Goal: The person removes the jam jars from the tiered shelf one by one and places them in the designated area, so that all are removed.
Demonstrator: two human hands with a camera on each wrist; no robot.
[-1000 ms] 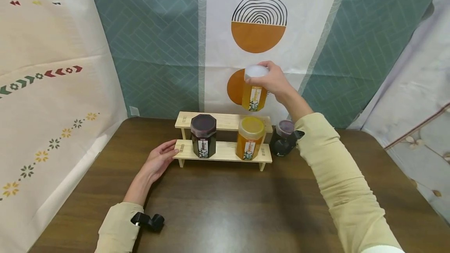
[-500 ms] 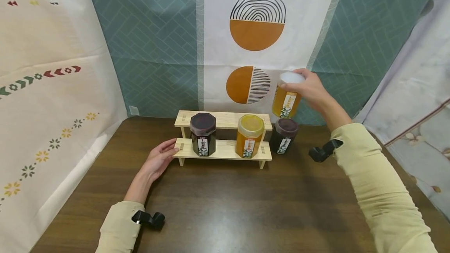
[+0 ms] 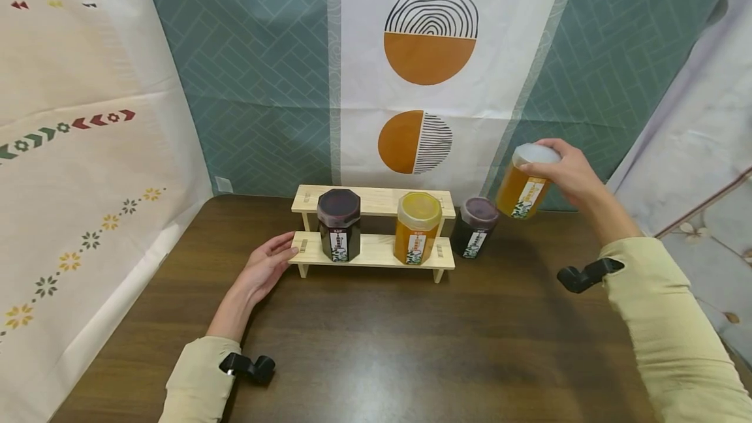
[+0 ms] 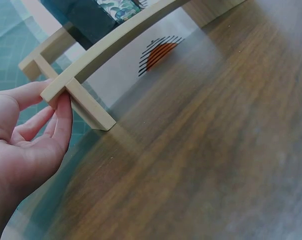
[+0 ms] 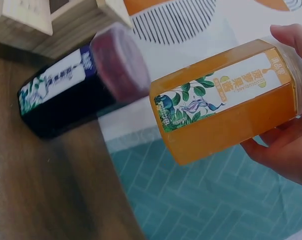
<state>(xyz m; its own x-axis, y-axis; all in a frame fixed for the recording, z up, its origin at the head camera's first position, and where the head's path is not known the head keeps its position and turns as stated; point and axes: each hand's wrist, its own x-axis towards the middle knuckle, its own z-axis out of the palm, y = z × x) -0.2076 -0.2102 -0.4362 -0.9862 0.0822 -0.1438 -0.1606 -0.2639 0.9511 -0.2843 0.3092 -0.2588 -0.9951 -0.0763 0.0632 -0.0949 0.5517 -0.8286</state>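
Observation:
My right hand (image 3: 566, 168) grips a jar of orange-yellow jam (image 3: 521, 191) by its whitish lid, holding it tilted in the air right of the shelf. In the right wrist view the labelled jam jar (image 5: 226, 100) shows thumb and fingers about its lid end. With thumb above and fingers below, my left hand (image 3: 266, 267) pinches the left end of the lower board of a two-step wooden shelf (image 3: 370, 250). A dark jar (image 3: 339, 227) and a yellow-lidded jar (image 3: 417, 230) stand on that lower step.
Another dark jar (image 3: 474, 227) stands on the brown table (image 3: 376, 344), close to the shelf's right end. The upper step (image 3: 382, 201) runs along behind. Patterned cloth (image 3: 264, 83) hangs at the back, with more fabric at both sides.
My right hand has carried the jam jar rightward and then lower, from above the shelf to right of the dark jar. My left hand stays on the shelf end.

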